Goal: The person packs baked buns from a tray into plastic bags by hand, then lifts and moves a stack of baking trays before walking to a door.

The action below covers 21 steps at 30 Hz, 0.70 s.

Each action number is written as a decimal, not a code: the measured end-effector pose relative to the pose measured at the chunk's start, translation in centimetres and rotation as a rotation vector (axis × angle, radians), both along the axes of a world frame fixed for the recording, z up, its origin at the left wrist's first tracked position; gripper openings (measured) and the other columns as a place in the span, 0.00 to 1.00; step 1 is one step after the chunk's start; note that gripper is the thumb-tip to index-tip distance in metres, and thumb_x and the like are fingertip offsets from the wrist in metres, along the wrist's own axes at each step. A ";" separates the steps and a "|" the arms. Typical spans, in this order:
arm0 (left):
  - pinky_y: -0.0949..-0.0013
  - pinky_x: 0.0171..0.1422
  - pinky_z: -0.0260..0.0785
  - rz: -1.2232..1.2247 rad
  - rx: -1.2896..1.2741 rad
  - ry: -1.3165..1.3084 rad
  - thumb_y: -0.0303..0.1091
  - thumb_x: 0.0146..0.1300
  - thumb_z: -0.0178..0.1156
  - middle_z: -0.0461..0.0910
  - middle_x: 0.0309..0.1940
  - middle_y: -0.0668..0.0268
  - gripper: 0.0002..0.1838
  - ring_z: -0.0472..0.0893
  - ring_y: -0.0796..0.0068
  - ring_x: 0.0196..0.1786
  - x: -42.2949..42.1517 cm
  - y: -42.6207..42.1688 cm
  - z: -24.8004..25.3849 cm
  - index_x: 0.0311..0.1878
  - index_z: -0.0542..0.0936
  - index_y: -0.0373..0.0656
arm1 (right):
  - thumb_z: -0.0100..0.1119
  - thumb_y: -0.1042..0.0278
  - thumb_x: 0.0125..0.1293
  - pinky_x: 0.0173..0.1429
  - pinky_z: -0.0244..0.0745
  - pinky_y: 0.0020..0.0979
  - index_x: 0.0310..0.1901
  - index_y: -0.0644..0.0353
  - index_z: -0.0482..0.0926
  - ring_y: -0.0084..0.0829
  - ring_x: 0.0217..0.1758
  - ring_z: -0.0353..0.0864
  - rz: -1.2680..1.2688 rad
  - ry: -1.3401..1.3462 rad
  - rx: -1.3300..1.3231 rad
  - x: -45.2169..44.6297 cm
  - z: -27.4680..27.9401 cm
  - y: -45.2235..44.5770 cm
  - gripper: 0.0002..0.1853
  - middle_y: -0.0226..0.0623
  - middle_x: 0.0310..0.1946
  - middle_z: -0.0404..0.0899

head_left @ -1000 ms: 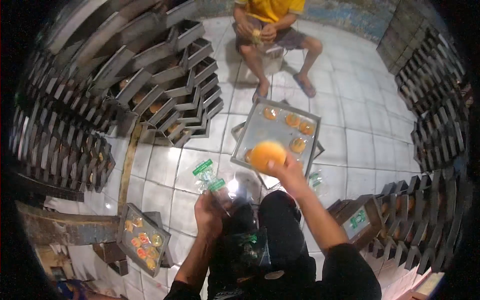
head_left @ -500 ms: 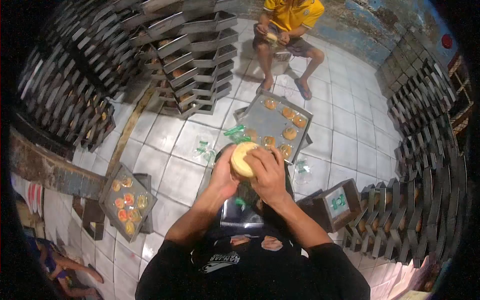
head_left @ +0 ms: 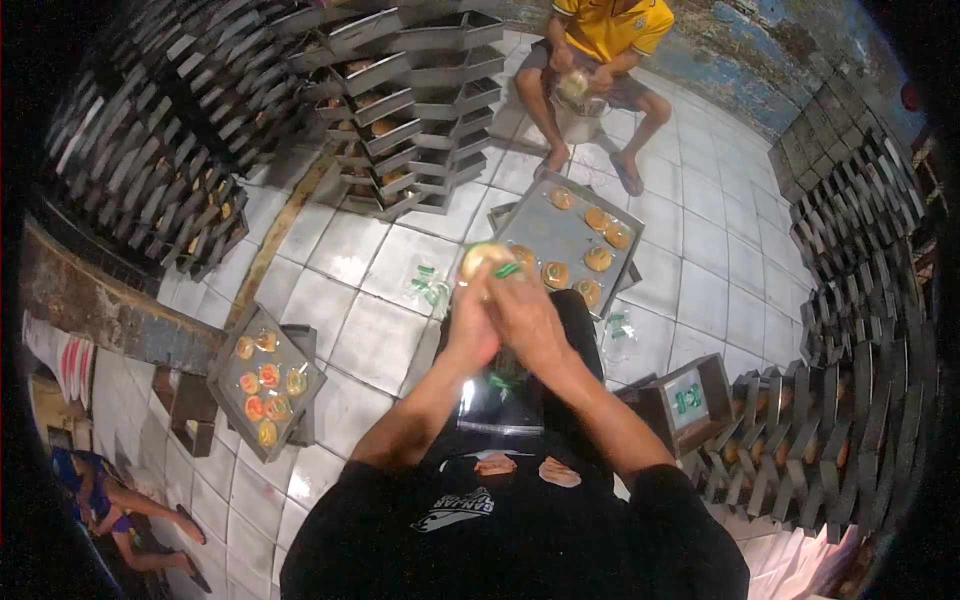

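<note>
A pale yellow round bun [head_left: 484, 260] is held in front of me above my knees, blurred by motion. Clear plastic film with green print shows over its right side. My left hand [head_left: 472, 325] is closed round its lower left. Pressed beside it, my right hand [head_left: 530, 315] has its fingers bent over the bun and the film; some fingertips are hidden. On my lap lies a stack of clear plastic bags [head_left: 502, 400] with green print. A grey metal tray [head_left: 545, 235] with several bagged buns rests just past my hands.
A co-worker in a yellow shirt [head_left: 618, 28] sits opposite with a wrapped bun. Stacked trays [head_left: 430, 110] rise at the left and right. Loose printed bags [head_left: 430, 290] lie on the tiles. Another bun tray [head_left: 300, 400] is at left, a box [head_left: 690, 400] at right.
The bun has moved forward, and green-printed film now shows on it. My hands have come closer together around it. The co-worker's hands have also moved, and the view has shifted slightly.
</note>
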<state>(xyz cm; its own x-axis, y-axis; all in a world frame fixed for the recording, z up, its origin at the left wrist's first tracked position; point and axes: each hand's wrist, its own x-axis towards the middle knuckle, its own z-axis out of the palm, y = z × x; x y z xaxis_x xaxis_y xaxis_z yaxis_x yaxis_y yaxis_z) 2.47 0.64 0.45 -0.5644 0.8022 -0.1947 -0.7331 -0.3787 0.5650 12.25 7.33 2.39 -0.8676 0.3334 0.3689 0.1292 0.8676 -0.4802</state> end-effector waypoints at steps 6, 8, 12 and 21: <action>0.57 0.67 0.73 0.056 0.038 -0.192 0.62 0.77 0.46 0.80 0.58 0.57 0.33 0.81 0.60 0.60 -1.1 0.4 1.1 0.66 0.74 0.41 | 0.68 0.73 0.60 0.73 0.64 0.51 0.53 0.58 0.78 0.46 0.57 0.81 0.088 0.198 0.067 0.9 4.7 0.1 0.18 0.41 0.49 0.83; 0.51 0.72 0.70 -0.077 0.079 -0.315 0.72 0.74 0.39 0.77 0.63 0.51 0.44 0.78 0.51 0.64 -2.3 0.5 -0.3 0.70 0.70 0.38 | 0.68 0.74 0.61 0.72 0.61 0.57 0.51 0.58 0.80 0.45 0.59 0.80 0.147 0.158 -0.129 1.2 4.6 -0.4 0.16 0.39 0.51 0.83; 0.48 0.72 0.70 -0.032 -0.009 -0.293 0.77 0.71 0.36 0.76 0.64 0.48 0.48 0.77 0.46 0.65 -2.4 0.2 0.9 0.71 0.69 0.39 | 0.67 0.74 0.61 0.63 0.69 0.51 0.49 0.60 0.79 0.47 0.55 0.81 0.084 0.136 -0.111 1.8 5.3 -1.6 0.14 0.40 0.46 0.83; 0.41 0.65 0.75 0.024 0.053 -0.294 0.61 0.80 0.38 0.80 0.59 0.54 0.32 0.80 0.55 0.61 -4.6 -0.3 -1.5 0.64 0.74 0.42 | 0.67 0.76 0.67 0.35 0.74 0.28 0.28 0.60 0.68 0.23 0.37 0.78 0.747 -0.401 -1.310 3.7 6.4 -2.6 0.16 0.32 0.33 0.77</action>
<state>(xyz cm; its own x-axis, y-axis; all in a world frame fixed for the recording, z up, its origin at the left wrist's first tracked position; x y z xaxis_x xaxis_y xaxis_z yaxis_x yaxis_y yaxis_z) -2.13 0.31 -1.01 -0.5087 0.8029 -0.3107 -0.8529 -0.4209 0.3088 15.98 4.75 8.76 -0.9442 -0.3103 -0.1109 0.1756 -0.1893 -0.9661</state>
